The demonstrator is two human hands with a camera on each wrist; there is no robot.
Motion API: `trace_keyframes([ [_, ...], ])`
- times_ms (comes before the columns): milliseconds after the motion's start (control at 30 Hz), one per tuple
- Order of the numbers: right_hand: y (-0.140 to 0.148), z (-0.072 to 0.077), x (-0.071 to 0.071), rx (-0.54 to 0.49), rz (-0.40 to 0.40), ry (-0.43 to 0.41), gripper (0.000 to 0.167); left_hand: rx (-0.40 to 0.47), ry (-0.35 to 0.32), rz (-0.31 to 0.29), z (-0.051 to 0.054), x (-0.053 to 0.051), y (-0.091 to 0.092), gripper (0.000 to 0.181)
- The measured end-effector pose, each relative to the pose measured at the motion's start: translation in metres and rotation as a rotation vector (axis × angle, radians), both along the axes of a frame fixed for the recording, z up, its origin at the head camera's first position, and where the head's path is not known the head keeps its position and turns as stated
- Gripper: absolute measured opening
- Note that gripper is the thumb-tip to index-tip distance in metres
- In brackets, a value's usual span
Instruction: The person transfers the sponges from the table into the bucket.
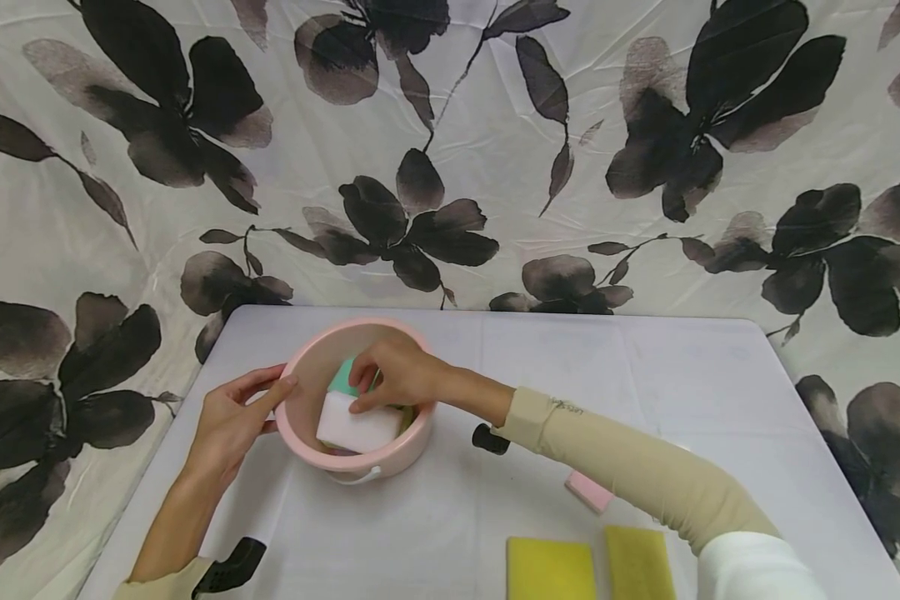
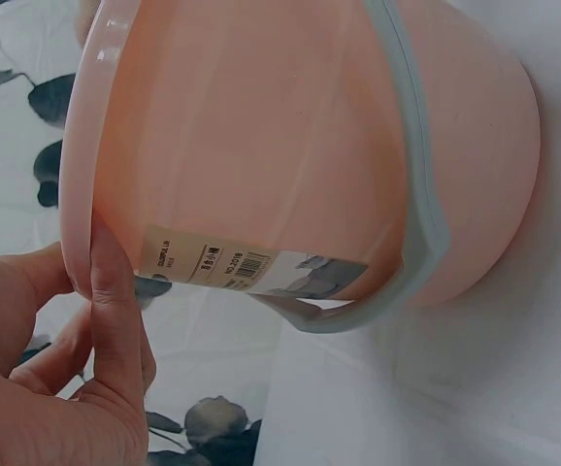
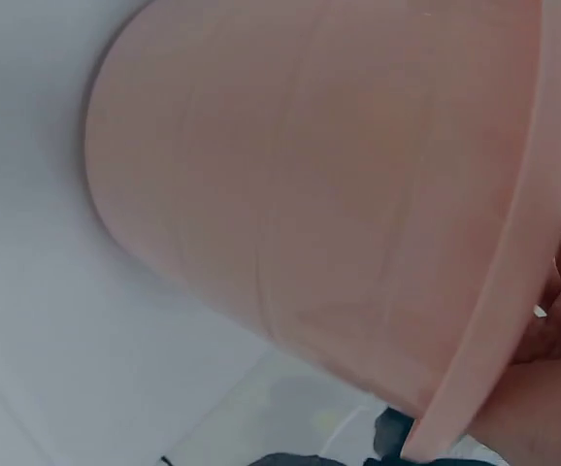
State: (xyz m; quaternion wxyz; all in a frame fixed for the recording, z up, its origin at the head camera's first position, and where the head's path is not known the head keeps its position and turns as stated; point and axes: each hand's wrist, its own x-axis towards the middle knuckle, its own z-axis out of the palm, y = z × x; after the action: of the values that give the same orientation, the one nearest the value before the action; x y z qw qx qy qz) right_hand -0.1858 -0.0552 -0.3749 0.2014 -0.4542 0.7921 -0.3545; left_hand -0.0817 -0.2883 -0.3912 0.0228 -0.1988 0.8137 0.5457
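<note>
On a white table [image 1: 450, 517], pink bucket [image 1: 405, 460], floral cloth [image 1: 450, 175] behind.

The head camera is looking forward and down over the white flat-topped desk [image 1: 435, 533] and the round pink plastic bucket [image 1: 405, 458]. Both wrist cameras are sharing its outer wall, facing it closely from seemingly opposite sides.

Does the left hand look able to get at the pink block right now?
Probably not directly: the left hand grips the pink bucket, which stands between it and the pink block; the right sleeve partly overlaps the block in the head view.
</note>
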Motion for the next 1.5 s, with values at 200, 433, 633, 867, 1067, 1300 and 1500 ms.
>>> trace_keyframes([
  [200,0.014,0.005,-0.003,-0.044,-0.016,-0.051,0.019,-0.010,-0.008,0.000,0.000,0.001,0.000,0.065],
  [433,0.031,0.013,-0.003,-0.039,-0.038,-0.061,0.024,-0.017,-0.010,0.003,0.001,0.001,0.000,0.069],
  [633,0.044,0.018,0.000,-0.083,-0.055,-0.083,0.023,-0.024,0.005,0.009,0.001,0.001,0.000,0.068],
  [867,0.063,0.022,0.004,-0.140,-0.077,-0.120,0.022,-0.030,0.001,0.004,0.001,0.001,0.000,0.068],
  [1067,0.080,0.021,0.008,-0.193,-0.104,-0.118,0.023,-0.032,0.007,0.006,0.001,0.001,0.000,0.069],
  [1300,0.101,0.019,0.013,-0.221,-0.146,-0.120,0.026,-0.037,0.003,0.008,0.001,0.001,0.001,0.069],
  [1500,0.120,0.018,0.020,-0.215,-0.174,-0.106,0.028,-0.041,0.010,0.003,0.000,0.001,0.002,0.069],
])
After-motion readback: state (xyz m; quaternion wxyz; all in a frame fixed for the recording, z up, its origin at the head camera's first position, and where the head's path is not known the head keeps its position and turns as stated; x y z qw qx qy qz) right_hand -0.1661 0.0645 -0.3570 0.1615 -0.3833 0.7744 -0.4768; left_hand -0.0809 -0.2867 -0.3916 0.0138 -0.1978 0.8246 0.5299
